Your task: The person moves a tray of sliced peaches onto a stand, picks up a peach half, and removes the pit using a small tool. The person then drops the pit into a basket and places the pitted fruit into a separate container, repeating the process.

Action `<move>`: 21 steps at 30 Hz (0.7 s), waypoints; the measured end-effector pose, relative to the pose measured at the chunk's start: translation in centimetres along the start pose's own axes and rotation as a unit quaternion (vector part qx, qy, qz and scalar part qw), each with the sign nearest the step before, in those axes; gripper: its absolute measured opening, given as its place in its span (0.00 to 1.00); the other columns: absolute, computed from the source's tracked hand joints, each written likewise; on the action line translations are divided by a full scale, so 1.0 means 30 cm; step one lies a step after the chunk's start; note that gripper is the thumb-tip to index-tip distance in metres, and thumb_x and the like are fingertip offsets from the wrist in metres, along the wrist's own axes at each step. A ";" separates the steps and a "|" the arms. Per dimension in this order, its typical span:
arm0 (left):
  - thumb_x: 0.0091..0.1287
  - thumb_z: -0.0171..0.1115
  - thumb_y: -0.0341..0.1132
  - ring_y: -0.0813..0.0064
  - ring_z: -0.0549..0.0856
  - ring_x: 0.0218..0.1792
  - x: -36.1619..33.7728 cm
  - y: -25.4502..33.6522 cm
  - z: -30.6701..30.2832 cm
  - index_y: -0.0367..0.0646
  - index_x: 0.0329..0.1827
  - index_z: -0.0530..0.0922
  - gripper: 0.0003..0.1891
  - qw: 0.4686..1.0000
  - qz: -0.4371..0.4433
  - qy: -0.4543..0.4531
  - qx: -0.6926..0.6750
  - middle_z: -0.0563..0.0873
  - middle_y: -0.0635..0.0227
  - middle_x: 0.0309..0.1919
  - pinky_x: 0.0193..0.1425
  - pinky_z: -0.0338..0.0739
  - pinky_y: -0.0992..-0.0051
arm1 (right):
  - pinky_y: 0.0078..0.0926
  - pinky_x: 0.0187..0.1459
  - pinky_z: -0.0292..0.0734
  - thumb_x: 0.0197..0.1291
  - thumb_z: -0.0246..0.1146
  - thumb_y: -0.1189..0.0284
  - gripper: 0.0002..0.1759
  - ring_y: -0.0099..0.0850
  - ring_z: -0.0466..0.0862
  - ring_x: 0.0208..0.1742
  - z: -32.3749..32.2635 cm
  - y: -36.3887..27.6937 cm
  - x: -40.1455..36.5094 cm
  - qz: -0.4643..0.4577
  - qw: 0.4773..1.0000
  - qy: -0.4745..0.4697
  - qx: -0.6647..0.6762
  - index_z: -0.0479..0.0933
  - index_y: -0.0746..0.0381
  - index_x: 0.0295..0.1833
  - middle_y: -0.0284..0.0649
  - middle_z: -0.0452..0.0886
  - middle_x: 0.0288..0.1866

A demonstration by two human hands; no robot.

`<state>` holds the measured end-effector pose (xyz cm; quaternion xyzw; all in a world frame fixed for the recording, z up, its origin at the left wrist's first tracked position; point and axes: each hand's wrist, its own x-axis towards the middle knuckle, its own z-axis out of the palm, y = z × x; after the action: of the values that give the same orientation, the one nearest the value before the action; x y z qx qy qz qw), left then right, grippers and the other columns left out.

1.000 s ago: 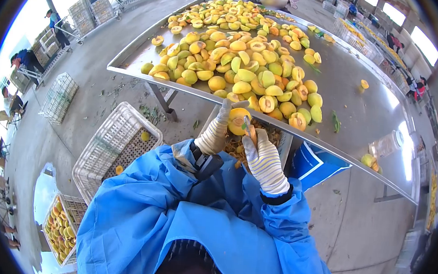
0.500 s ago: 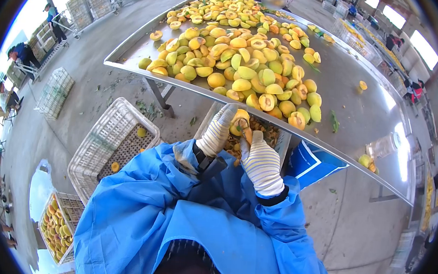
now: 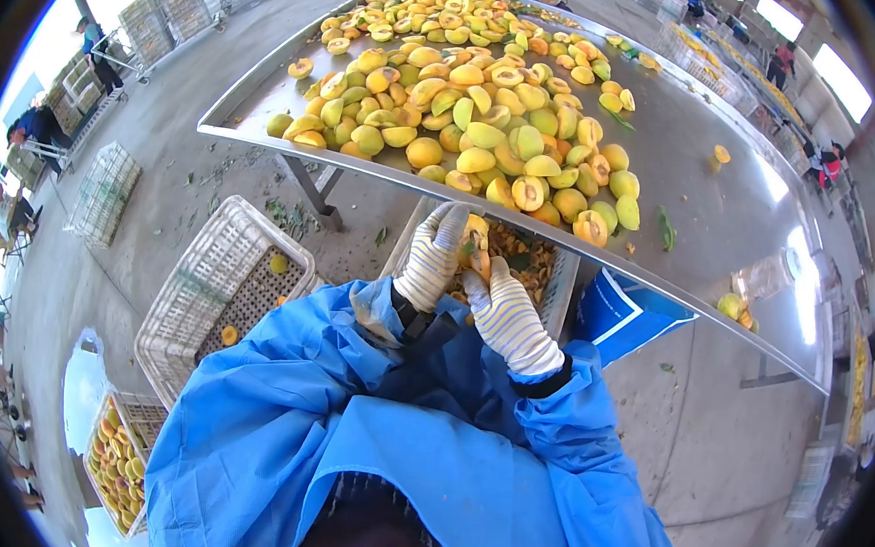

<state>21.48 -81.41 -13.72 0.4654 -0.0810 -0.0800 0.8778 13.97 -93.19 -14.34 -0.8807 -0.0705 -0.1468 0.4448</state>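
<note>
My left hand (image 3: 434, 258), in a striped glove, is closed around a yellow peach (image 3: 475, 234) just below the table's near edge. My right hand (image 3: 511, 323), gloved alike, is closed close against the fruit's lower side. A small tan-handled tool (image 3: 481, 264) shows between its fingers and the peach; its tip is hidden. Under both hands stands a crate (image 3: 564, 291) with brownish peach scraps (image 3: 524, 259) in it. Beyond them, many halved peaches (image 3: 486, 136) are heaped on the metal table (image 3: 683, 188).
An open plastic crate (image 3: 181, 298) with a few fruits stands at left, and a fuller crate (image 3: 153, 417) lower left. A blue container (image 3: 620, 315) sits under the table's right side. Stacked crates (image 3: 163, 16) and other people (image 3: 41, 129) are farther back.
The peach has turned in my left hand, so its cut face and the tool show less. My right hand has shifted slightly left and down. The view has moved slightly.
</note>
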 end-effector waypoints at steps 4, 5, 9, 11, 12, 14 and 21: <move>0.73 0.61 0.47 0.79 0.83 0.40 -0.022 0.002 0.016 0.41 0.53 0.79 0.18 1.000 0.015 0.000 -0.005 0.84 0.68 0.42 0.47 0.81 0.77 | 0.40 0.34 0.76 0.71 0.59 0.63 0.17 0.48 0.81 0.31 -0.005 -0.042 -0.004 0.117 0.980 -0.042 0.156 0.71 0.68 0.51 0.54 0.79 0.35; 0.73 0.61 0.47 0.78 0.83 0.40 -0.024 -0.007 0.025 0.41 0.52 0.79 0.18 0.999 0.036 0.006 -0.002 0.85 0.68 0.42 0.47 0.81 0.76 | 0.40 0.34 0.76 0.70 0.59 0.63 0.17 0.49 0.81 0.32 0.014 -0.032 -0.009 0.081 0.992 -0.019 0.090 0.71 0.68 0.51 0.53 0.79 0.33; 0.73 0.60 0.48 0.76 0.84 0.40 0.013 -0.037 -0.016 0.40 0.52 0.80 0.19 1.000 -0.005 0.008 0.003 0.86 0.65 0.42 0.48 0.81 0.75 | 0.42 0.35 0.76 0.69 0.60 0.62 0.19 0.53 0.82 0.33 -0.003 -0.001 0.004 0.050 0.994 -0.053 -0.083 0.71 0.69 0.50 0.53 0.80 0.33; 0.73 0.60 0.49 0.75 0.85 0.41 0.021 -0.038 -0.040 0.40 0.52 0.80 0.20 0.999 -0.027 -0.027 0.017 0.86 0.64 0.41 0.48 0.81 0.75 | 0.42 0.39 0.76 0.70 0.59 0.61 0.19 0.52 0.82 0.38 -0.027 -0.017 0.008 0.074 0.990 -0.098 -0.072 0.72 0.69 0.50 0.55 0.80 0.39; 0.73 0.60 0.49 0.75 0.85 0.41 0.028 -0.031 -0.049 0.39 0.52 0.80 0.20 0.998 -0.036 -0.045 0.023 0.87 0.64 0.40 0.48 0.81 0.75 | 0.41 0.41 0.76 0.71 0.59 0.61 0.19 0.50 0.82 0.39 -0.025 -0.003 0.008 0.086 0.991 -0.104 -0.028 0.72 0.69 0.51 0.54 0.80 0.39; 0.72 0.60 0.50 0.76 0.85 0.40 0.051 -0.016 -0.068 0.39 0.49 0.81 0.20 0.993 -0.063 -0.088 0.054 0.86 0.65 0.40 0.47 0.80 0.76 | 0.40 0.43 0.76 0.71 0.58 0.61 0.19 0.48 0.82 0.40 -0.018 0.035 0.006 0.105 0.986 -0.117 0.058 0.73 0.68 0.52 0.53 0.80 0.38; 0.73 0.62 0.43 0.85 0.80 0.40 0.098 -0.059 -0.105 0.37 0.48 0.84 0.16 0.978 0.000 -0.068 0.196 0.86 0.73 0.40 0.46 0.76 0.80 | 0.31 0.30 0.75 0.72 0.55 0.52 0.24 0.31 0.79 0.28 -0.053 -0.045 0.023 0.268 0.904 -0.174 0.286 0.71 0.61 0.59 0.37 0.76 0.30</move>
<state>24.93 -80.49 -16.75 0.6222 -0.1543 -0.0936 0.7617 13.96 -93.66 -12.20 -0.7131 0.0527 0.1600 0.6805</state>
